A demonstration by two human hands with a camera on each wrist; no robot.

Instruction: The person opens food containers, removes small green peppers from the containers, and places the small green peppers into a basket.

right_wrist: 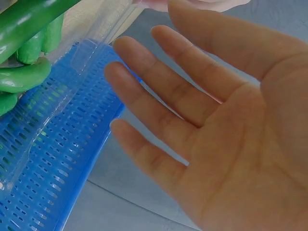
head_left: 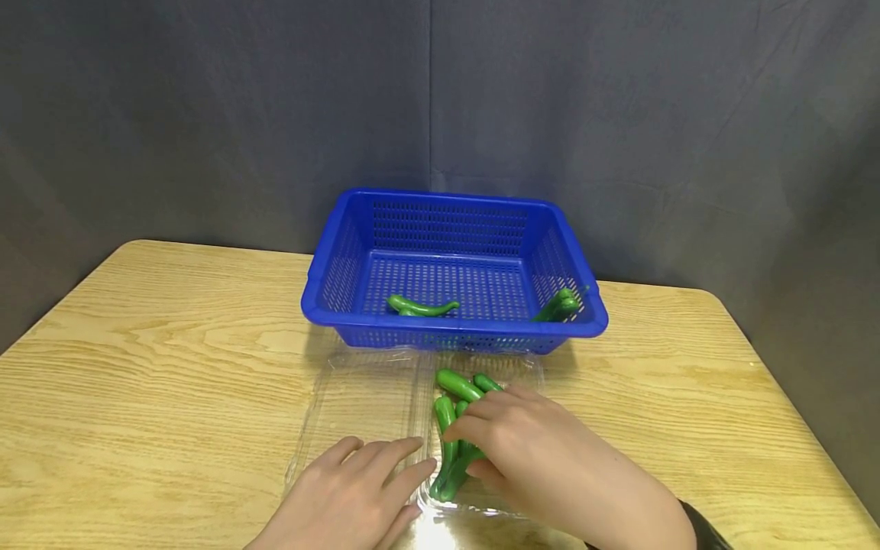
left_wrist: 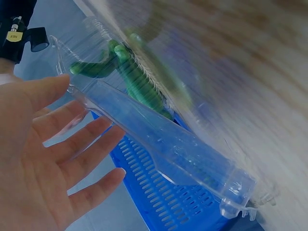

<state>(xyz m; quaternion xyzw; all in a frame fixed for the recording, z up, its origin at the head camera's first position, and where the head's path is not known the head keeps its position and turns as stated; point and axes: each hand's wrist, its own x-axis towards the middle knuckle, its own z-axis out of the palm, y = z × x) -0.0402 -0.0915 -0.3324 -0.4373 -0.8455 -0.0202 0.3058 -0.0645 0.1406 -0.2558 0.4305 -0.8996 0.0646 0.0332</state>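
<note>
A clear plastic clamshell box (head_left: 357,397) lies opened flat on the table, with several long green peppers (head_left: 457,384) in its right half. My left hand (head_left: 351,489) is at the near edge by the fold, its fingers spread and holding nothing. In the left wrist view, the fingertips of the left hand (left_wrist: 53,149) are close to the box's rim; whether they touch it I cannot tell. My right hand (head_left: 525,439) hovers over the peppers and hides some of them. The right wrist view shows the right hand (right_wrist: 207,115) with relaxed fingers and a bare palm, beside the peppers (right_wrist: 29,24).
Behind the box stands a blue perforated basket (head_left: 454,327), close to its far edge. A curved green pepper (head_left: 426,308) and others (head_left: 560,304) at the right lie inside it. A grey curtain (head_left: 206,137) hangs behind the wooden table (head_left: 172,367).
</note>
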